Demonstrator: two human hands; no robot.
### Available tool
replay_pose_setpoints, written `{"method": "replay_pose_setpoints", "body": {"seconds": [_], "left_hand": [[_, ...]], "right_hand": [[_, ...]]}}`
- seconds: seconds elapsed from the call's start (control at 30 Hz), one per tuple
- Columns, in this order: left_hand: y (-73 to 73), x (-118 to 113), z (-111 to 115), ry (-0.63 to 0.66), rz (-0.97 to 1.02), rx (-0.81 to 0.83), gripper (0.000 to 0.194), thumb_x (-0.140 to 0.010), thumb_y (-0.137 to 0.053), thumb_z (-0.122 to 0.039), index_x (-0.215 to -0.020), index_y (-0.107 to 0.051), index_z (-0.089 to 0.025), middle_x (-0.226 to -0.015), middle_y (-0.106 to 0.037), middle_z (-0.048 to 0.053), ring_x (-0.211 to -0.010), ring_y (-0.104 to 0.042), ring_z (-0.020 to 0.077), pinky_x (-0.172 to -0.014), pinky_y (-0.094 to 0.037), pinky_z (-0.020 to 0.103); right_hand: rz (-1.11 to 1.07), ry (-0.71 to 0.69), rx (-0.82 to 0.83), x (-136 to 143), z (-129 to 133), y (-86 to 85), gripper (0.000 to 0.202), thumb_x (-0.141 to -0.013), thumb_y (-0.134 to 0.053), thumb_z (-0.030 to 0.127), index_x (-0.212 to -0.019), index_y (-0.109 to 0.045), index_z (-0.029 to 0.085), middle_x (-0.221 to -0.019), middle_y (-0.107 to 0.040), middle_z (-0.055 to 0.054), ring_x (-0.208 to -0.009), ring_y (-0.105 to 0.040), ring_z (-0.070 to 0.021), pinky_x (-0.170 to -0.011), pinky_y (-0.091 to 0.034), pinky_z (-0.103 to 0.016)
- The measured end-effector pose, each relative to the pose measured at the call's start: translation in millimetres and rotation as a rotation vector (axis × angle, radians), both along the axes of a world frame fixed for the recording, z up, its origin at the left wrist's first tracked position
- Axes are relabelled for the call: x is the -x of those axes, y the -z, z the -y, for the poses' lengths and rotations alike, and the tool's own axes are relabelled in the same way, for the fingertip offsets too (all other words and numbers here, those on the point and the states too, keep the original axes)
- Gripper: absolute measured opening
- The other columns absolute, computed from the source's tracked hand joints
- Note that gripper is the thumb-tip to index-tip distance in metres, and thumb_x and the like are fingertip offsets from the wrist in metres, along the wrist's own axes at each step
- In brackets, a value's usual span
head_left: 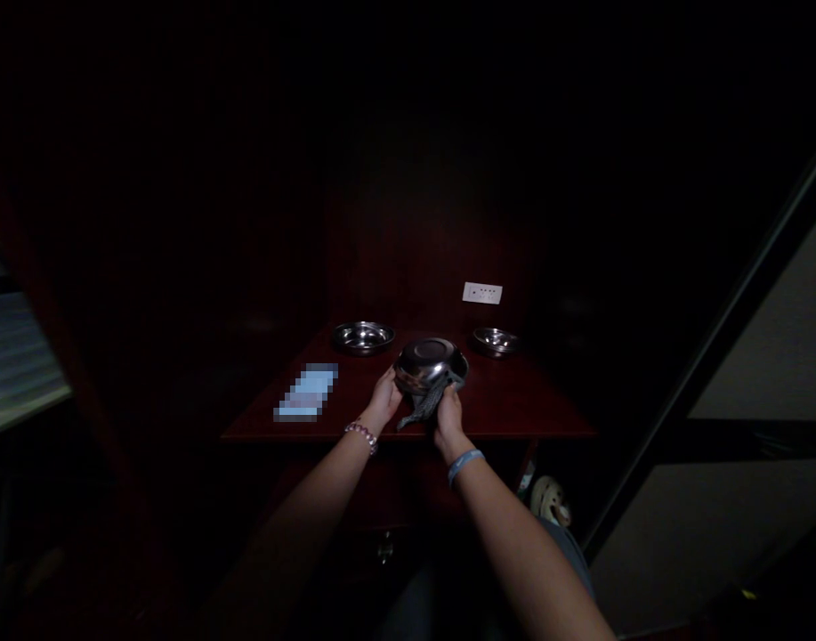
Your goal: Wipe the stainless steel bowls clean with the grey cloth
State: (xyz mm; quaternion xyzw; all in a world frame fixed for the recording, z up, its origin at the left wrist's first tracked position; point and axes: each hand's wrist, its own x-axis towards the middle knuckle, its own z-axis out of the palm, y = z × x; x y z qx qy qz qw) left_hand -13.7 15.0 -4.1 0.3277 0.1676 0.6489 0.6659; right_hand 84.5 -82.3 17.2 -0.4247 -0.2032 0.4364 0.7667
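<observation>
Metal bowl (pixel 429 356), one: base upward, tilted, between the two grips, over the desk (pixel 514 405); contact with the desk cannot be told. Left grip (pixel 386 399): closed on the bowl's near left edge. Right grip (pixel 450 415): closed on a grey cloth (pixel 426 405) at the bowl's near right.

Handling, judged: light, stiff, hardly fragile; polished, so slippery. Best hold: opposite edges of the rim. Cloth: soft, limp, its loose end hanging between the grips, liable to come under the fingers.

Surroundings: metal dish (pixel 363 336), beyond and left of the left grip; smaller metal bowl (pixel 496 342), beyond and right of the right grip; blurred flat rectangle (pixel 307 393), left of the left grip, nearest obstacle that side; wall socket (pixel 482 293), beyond both grips.
</observation>
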Motion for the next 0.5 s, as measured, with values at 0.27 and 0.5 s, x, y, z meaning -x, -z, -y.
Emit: {"method": "replay_pose_setpoints", "body": {"seconds": [0.27, 0.5], "left_hand": [[-7.8, -7, 16, -0.013, -0.142, -0.021, 0.018, -0.089, -0.063, -0.023, -0.105, -0.07, -0.017, -0.114, -0.076, 0.009, -0.117, -0.066, 0.0232, -0.11, -0.045, 0.042], [-6.1, -6, 13, -0.063, -0.187, -0.055, 0.019, -0.085, -0.067, -0.026, -0.1, -0.073, -0.016, -0.114, -0.076, 0.01, -0.125, -0.062, 0.0254, -0.116, -0.038, 0.044]], "right_hand": [[-0.036, 0.202, 0.023, -33, -5, -17.7, 0.035, -0.098, -0.046, 0.04, -0.095, -0.07, 0.014, -0.089, -0.077, -0.006, -0.09, -0.071, -0.0172, -0.085, -0.056, -0.028], [-0.061, 0.222, -0.038, -45, -7, -19.6, 0.031, -0.095, -0.052, 0.04, -0.088, -0.07, 0.014, -0.082, -0.077, -0.005, -0.083, -0.07, -0.0167, -0.078, -0.057, -0.026]]}}
